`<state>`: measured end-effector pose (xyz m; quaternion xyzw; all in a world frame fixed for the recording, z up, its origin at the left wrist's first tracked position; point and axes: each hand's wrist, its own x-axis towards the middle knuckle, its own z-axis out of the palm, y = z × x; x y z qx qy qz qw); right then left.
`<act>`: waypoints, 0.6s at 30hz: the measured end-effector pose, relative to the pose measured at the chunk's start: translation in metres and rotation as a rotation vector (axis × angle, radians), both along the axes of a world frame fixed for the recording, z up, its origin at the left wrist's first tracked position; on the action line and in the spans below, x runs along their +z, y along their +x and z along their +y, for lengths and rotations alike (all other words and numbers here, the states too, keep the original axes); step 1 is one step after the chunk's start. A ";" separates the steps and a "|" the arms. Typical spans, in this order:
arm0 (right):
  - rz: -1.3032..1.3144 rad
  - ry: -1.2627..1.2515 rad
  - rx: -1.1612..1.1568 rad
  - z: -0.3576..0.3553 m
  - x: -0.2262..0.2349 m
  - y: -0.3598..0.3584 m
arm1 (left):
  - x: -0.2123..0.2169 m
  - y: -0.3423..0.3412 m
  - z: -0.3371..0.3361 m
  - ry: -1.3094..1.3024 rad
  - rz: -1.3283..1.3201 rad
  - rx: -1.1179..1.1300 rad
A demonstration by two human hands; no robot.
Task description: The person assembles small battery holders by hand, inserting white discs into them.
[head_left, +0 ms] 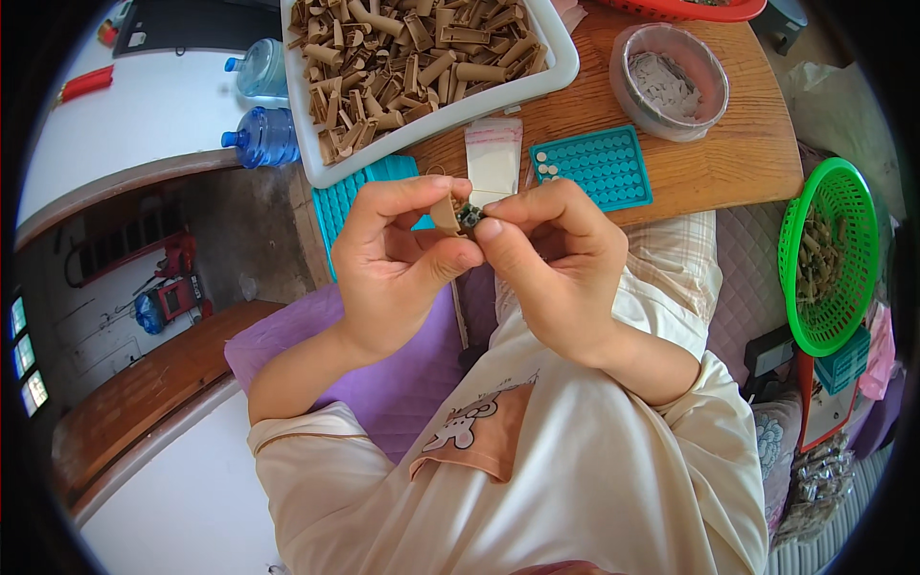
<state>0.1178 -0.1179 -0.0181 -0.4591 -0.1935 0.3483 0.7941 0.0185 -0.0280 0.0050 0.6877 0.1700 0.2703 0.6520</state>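
In front of my chest, my left hand (383, 264) pinches a tan, curved plastic shell (444, 215) between thumb and fingers. My right hand (565, 273) grips a small dark green circuit board (470, 219) at the shell's open side. The two parts touch, but I cannot tell how far the board sits inside the shell. Just beyond my hands lie a teal tray (321, 216) on the left and a second teal tray (628, 182) on the right, with a few white discs in one corner. A clear packet (494, 163) lies between the trays.
A white bin (565, 62) heaped with tan plastic pieces (422, 72) stands on the wooden table (757, 125). Right of it is a lined round tub (628, 91) of pale scraps. A green basket (834, 335) is at far right, two blue water bottles (268, 137) at left.
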 end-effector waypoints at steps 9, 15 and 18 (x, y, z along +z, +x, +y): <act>-0.599 0.067 -0.064 0.007 -0.018 0.006 | 0.002 0.004 0.004 -0.276 0.049 0.022; -0.614 -0.025 -0.088 0.011 -0.029 0.002 | 0.003 0.011 0.000 -0.623 0.113 0.111; -0.574 -0.081 -0.060 0.011 -0.030 0.003 | -0.003 0.009 0.005 -0.756 0.152 0.090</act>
